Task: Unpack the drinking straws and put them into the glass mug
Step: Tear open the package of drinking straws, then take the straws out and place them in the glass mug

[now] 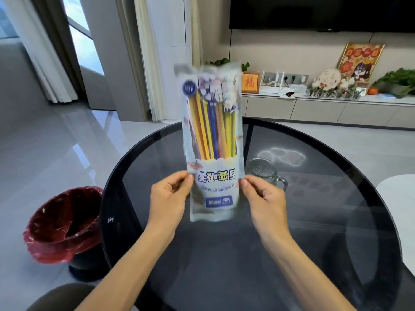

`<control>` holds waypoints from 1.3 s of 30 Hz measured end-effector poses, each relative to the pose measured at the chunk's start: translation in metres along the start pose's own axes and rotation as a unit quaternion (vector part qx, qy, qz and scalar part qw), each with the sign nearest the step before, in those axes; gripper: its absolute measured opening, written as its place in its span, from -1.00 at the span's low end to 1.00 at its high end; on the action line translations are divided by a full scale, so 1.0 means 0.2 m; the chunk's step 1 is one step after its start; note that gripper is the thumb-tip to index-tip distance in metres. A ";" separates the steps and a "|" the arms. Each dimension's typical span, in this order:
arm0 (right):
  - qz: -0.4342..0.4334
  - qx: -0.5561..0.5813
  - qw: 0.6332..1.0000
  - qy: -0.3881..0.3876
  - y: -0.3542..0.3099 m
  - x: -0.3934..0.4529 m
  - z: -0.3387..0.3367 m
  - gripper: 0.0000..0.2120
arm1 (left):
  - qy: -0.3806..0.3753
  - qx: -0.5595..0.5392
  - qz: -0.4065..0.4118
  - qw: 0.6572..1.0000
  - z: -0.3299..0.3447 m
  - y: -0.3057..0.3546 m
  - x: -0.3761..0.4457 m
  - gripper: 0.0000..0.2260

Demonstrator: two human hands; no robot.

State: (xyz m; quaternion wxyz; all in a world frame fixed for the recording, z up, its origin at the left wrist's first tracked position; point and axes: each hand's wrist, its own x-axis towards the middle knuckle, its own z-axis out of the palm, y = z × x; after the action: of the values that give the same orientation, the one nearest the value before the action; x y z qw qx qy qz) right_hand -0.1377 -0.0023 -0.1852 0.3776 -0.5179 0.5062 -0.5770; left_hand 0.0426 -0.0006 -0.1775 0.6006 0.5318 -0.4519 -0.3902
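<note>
A sealed plastic pack of drinking straws (213,140) stands upright in the air above the round table, its printed label upside down. Yellow, orange and blue straws show through its clear window. My left hand (168,198) pinches the pack's left edge near the bottom. My right hand (262,196) pinches the right edge at the same height. The glass mug (265,171) stands upright on the table just behind my right hand, its handle pointing right, and looks empty.
The round dark glass table (325,221) fills the foreground. A bin with a red liner (65,223) stands on the floor to the left. A white rounded object (399,194) sits at the table's right edge. A low cabinet with ornaments (314,106) lines the far wall.
</note>
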 end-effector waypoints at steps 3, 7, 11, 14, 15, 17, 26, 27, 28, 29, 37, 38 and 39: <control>-0.010 -0.013 0.999 0.029 -0.03 0.03 -0.03 -0.81 | -0.009 -0.005 0.038 0.999 0.03 0.02 0.00 -0.74; -0.033 0.017 0.999 0.028 -0.04 0.02 -0.06 -0.66 | -0.016 -0.003 0.056 0.998 0.06 0.03 0.00 -0.74; -0.029 0.019 0.999 0.038 -0.05 0.04 -0.07 -0.69 | -0.020 -0.015 0.069 0.997 0.07 0.05 0.01 -0.76; -0.037 0.033 0.998 0.041 -0.05 0.03 -0.06 -0.74 | -0.093 -0.054 0.092 0.990 0.06 0.08 -0.01 -0.81; -0.041 0.037 0.998 0.036 -0.06 0.04 -0.05 -0.78 | -0.144 -0.070 0.085 0.983 0.06 0.08 -0.02 -0.78; -0.043 0.037 0.998 0.015 -0.07 0.05 -0.03 -0.84 | -0.199 -0.065 0.058 0.976 0.08 0.06 -0.02 -0.67; 0.071 -0.174 0.979 -0.074 0.06 0.08 -0.12 -0.85 | -0.018 -0.003 -0.085 0.996 0.06 -0.06 0.06 -0.31; 0.095 -0.218 0.967 -0.093 0.10 0.08 -0.14 -0.86 | 0.002 0.158 -0.055 0.986 0.04 -0.10 0.07 -0.15; 0.114 -0.263 0.951 -0.118 0.14 0.07 -0.14 -0.89 | -0.009 0.311 -0.017 0.950 0.02 -0.12 0.07 -0.07; 0.126 -0.301 0.934 -0.144 0.16 0.07 -0.14 -0.92 | -0.053 0.423 0.028 0.904 0.02 -0.13 0.06 -0.08; 0.163 -0.296 0.923 -0.184 0.19 0.05 -0.02 -0.74 | -0.352 0.513 0.054 0.781 -0.04 -0.20 0.02 -0.41; 0.157 -0.317 0.915 -0.193 0.19 0.05 0.00 -0.72 | -0.352 0.517 0.059 0.778 -0.04 -0.20 0.02 -0.41; 0.152 -0.329 0.909 -0.204 0.20 0.05 0.01 -0.70 | -0.351 0.519 0.063 0.777 -0.04 -0.21 0.01 -0.41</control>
State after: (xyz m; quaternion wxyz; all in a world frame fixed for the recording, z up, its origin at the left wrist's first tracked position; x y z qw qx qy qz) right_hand -0.1420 -0.0203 -0.2211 0.3639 -0.6362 0.6518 -0.1950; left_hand 0.0509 -0.0063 -0.2184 0.0568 0.5588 -0.7982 -0.2176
